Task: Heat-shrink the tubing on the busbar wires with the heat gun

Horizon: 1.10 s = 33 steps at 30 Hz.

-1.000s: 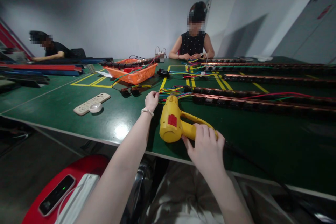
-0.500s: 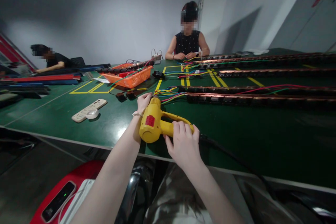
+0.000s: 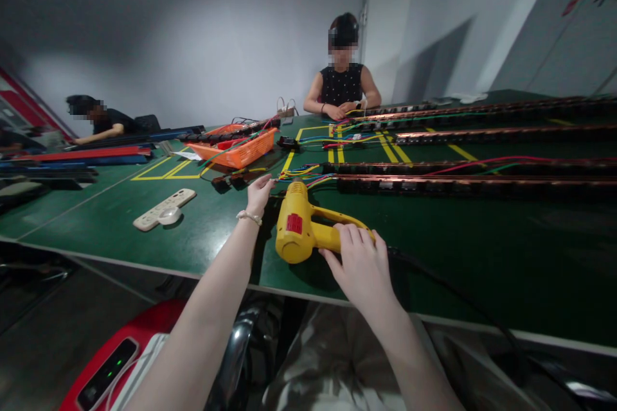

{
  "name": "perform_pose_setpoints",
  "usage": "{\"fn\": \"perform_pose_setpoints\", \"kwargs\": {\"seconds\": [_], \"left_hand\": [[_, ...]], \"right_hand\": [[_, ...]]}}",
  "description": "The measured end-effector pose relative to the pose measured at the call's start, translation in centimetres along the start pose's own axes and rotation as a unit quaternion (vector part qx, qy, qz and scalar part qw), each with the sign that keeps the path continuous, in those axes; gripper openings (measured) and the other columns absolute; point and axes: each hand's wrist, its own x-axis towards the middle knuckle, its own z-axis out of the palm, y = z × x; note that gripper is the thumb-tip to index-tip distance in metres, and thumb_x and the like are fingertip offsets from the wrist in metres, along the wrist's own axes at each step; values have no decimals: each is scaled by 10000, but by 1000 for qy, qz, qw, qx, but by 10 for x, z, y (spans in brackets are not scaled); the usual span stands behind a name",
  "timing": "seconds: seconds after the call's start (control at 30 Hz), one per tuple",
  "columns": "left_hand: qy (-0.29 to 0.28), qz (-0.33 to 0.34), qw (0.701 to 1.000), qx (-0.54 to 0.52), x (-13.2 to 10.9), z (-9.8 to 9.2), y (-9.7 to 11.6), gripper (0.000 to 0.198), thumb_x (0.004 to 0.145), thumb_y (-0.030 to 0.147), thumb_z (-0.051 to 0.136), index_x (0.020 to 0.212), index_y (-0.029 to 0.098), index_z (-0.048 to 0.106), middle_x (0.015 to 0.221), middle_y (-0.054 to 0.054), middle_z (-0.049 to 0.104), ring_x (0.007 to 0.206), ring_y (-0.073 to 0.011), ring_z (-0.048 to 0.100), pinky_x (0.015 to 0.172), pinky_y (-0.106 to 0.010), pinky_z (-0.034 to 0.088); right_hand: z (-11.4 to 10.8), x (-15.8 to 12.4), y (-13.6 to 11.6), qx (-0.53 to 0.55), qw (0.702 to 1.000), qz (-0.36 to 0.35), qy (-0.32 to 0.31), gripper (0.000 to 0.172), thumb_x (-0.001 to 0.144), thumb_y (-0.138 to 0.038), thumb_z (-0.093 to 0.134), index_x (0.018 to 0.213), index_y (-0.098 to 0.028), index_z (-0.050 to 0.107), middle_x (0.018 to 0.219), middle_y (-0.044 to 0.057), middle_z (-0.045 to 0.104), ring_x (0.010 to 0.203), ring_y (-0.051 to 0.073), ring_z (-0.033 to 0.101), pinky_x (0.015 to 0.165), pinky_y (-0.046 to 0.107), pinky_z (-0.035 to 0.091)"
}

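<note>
My right hand [image 3: 359,257] is wrapped round the handle of a yellow heat gun [image 3: 295,225] with a red label, its nozzle end pointing away from me. Just left of the gun, my left hand [image 3: 261,194] pinches the ends of several coloured wires [image 3: 303,173]. These wires run right into a long black bar with copper strips [image 3: 453,186] lying across the table. The gun's front end is close to the wires; whether it touches them I cannot tell. A black cord [image 3: 434,276] trails from the handle to the right.
An orange basket [image 3: 241,154] with wired parts stands beyond my left hand. A pale power strip [image 3: 161,210] and a white roll [image 3: 169,216] lie at left. More long bars [image 3: 482,135] lie farther back. One person [image 3: 341,87] sits opposite, another [image 3: 103,125] far left.
The heat gun in my right hand has moved right, away from my left hand. My left hand has shifted slightly left, still at the wire ends.
</note>
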Motion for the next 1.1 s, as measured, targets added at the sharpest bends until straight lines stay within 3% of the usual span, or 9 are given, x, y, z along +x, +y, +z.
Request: {"fn": "perform_pose_setpoints", "kwargs": {"seconds": [0.23, 0.4, 0.6, 0.77, 1.1], "left_hand": [[-44, -13, 999, -4, -1, -4, 0, 427, 725, 366, 671, 1040, 77, 683, 919, -129, 727, 744, -154, 651, 582, -221, 453], [-78, 14, 996, 41, 5, -2, -9, 331, 739, 347, 638, 938, 90, 704, 906, -128, 733, 700, -148, 642, 599, -231, 468], [-66, 62, 986, 138, 14, 1, -22, 239, 804, 271, 529, 869, 107, 691, 882, -116, 729, 760, -159, 649, 685, -247, 472], [-57, 87, 968, 229, 9, 3, -14, 222, 853, 274, 481, 821, 140, 655, 890, -95, 714, 813, -167, 627, 745, -260, 448], [-70, 55, 954, 286, 0, 6, 3, 363, 888, 336, 384, 635, 164, 579, 694, -52, 638, 662, -153, 533, 633, -255, 365]], "right_hand": [[-3, -6, 33, -37, 999, 26, 14, 374, 887, -387, 507, 1163, -135, 501, 1059, 87, 600, 1014, 261, 504, 954, 424, 287], [-2, -10, 44, -62, 997, 19, 28, 364, 894, -409, 484, 1151, -152, 490, 1066, 87, 599, 1004, 245, 516, 897, 391, 310], [-6, 2, 39, -82, 996, 37, 3, 383, 828, -489, 546, 1025, -162, 516, 923, 73, 625, 889, 239, 568, 759, 361, 338], [-7, 13, 35, -88, 995, 15, -44, 411, 809, -563, 541, 938, -174, 515, 877, 62, 615, 865, 241, 576, 712, 348, 333], [5, 9, -7, -77, 996, -17, -31, 371, 839, -515, 535, 935, -157, 513, 878, 75, 597, 875, 247, 545, 719, 361, 301]]}}
